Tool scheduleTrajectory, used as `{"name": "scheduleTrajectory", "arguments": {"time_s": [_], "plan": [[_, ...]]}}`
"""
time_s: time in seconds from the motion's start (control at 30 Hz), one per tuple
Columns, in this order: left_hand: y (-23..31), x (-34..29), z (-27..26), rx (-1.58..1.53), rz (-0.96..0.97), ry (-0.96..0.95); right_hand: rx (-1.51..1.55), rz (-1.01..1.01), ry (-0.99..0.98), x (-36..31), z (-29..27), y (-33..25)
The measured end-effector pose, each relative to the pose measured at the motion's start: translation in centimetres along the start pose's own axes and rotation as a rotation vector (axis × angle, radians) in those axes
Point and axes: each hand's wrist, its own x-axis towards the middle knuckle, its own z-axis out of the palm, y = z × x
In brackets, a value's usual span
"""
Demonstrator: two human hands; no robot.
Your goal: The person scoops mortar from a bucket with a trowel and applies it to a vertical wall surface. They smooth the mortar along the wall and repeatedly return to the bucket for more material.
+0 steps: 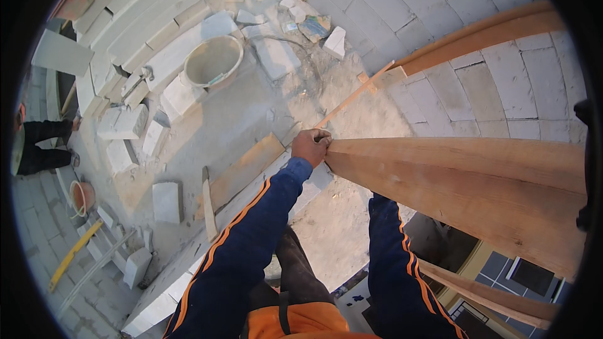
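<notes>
Your left hand grips the end of the big wooden board (it stretches off right) | your right hand hides under it, can't tell | bucket sits far ahead.

No labels, signs or screens show. The only likely package is a crumpled, flattened bag lying on the dusty ground near the top of the view, among pale block fragments. It looks teal and yellowish; its details are too small to tell.

Bright hazy daylight, soft shadows, strong fisheye bending, dark vignetted rim.
</notes>
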Motion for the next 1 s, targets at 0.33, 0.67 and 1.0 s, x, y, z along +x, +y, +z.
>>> {"name": "scheduleTrajectory", "arguments": {"time_s": [0.33,0.67,1.0], "plan": [[-6.0,-4.8,5.5,-0.649,-0.138,0.150,0.020,0.012,-0.014,-2.1,-0.3,0.4],[-7.5,-4.1,4.2,-0.299,0.002,0.246,0.288,0.295,0.146,-4.2,-0.8,0.5],[-4.0,-2.6,2.0,-0.499,0.171,0.437,0.317,0.429,0.112,-5.8,2.4,-3.3]]}}
